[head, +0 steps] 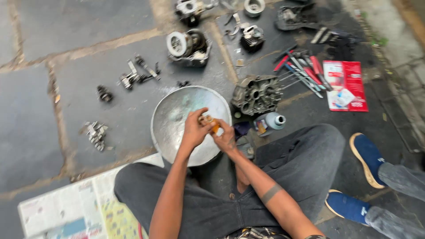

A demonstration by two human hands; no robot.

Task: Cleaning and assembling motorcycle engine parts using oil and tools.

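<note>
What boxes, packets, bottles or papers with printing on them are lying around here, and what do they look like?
Red packet: flat rectangle on the floor at the right, beside the hand tools; red with white patches.
Bottle: lying on its side next to the metal bowl; grey with a coloured label and round cap.
Newspaper: spread flat at the lower left; pale sheet with yellow and blue printed areas.

One view only, head cam. I look steeply down from above seated wearer's lap, facing forward over stone floor (pixel 35 115). Hands (pixel 210 130) near, frame centre; knees at bottom edge; engine parts (pixel 188 44) farther off at top. No second view.
</note>
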